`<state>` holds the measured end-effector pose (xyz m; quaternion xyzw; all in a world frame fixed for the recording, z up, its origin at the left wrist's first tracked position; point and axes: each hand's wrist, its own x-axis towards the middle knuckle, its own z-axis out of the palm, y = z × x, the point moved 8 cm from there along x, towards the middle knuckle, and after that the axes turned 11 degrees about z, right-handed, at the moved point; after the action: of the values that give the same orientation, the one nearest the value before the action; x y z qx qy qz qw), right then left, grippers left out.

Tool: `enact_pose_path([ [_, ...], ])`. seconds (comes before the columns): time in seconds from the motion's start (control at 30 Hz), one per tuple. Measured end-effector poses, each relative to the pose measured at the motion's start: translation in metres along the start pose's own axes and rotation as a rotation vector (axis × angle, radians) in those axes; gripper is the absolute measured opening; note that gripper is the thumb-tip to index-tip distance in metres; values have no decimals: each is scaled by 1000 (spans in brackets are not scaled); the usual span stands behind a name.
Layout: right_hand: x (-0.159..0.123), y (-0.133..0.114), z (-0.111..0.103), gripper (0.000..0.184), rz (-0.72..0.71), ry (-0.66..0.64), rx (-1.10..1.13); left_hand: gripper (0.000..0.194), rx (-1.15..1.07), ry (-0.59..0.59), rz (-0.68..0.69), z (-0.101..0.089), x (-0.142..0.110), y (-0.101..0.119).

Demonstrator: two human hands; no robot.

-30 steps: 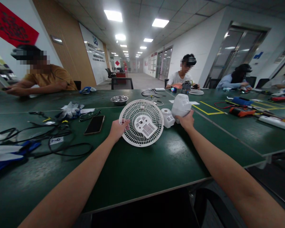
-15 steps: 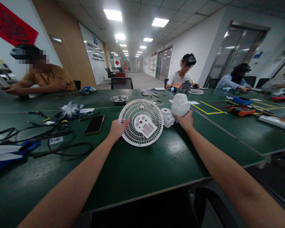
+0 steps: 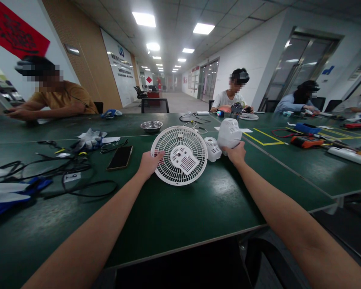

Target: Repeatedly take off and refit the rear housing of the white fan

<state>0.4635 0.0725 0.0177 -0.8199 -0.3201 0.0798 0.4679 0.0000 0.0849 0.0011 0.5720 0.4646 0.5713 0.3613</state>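
My left hand (image 3: 150, 163) grips the left rim of a round white fan grille (image 3: 183, 176), thumb in front and the other fingers largely hidden behind it. The grille is tilted up, its slatted centre plate facing me. On the right, my right hand (image 3: 236, 153) is closed around the lower part of a white plastic fan housing (image 3: 229, 133) with vents on top. Between the two stands a smaller white vented part (image 3: 212, 149), close against the grille's right edge; I cannot tell whether it joins either piece.
A metal bowl (image 3: 151, 127) sits behind the grille. Left are a phone (image 3: 119, 157), black cables (image 3: 90, 182) and work gloves (image 3: 90, 139). An orange multimeter (image 3: 307, 142) and a white power strip (image 3: 350, 155) lie right. Several people sit across the green table (image 3: 192, 212).
Both hands keep their holds, and the grille and housing stay in place. The whole view has shifted very slightly.
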Motion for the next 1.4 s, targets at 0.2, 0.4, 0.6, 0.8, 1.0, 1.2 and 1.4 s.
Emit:
enact_pose_path([
  [0.2,-11,-24,-26,71,-99,178,167,14,-41,-9,-26,2,-1,0],
  [0.4,-41,-57,-18,71,-245,98,188,16,-30,-11,13,1,1,-1],
  [0.6,-58,-59,17,75,-262,-103,-3,13,-18,-1,5,1,0,1],
  [0.8,-47,-54,10,78,-249,-30,-9,12,-32,-1,-13,2,0,1],
  [1.0,-6,-33,-21,83,-158,85,-4,16,-9,-36,12,2,-2,5],
  [1.2,22,-9,-28,81,1,53,81,13,15,-3,0,0,-3,7],
  [1.4,22,-13,-28,87,-63,55,193,14,21,-18,-11,1,-1,3],
])
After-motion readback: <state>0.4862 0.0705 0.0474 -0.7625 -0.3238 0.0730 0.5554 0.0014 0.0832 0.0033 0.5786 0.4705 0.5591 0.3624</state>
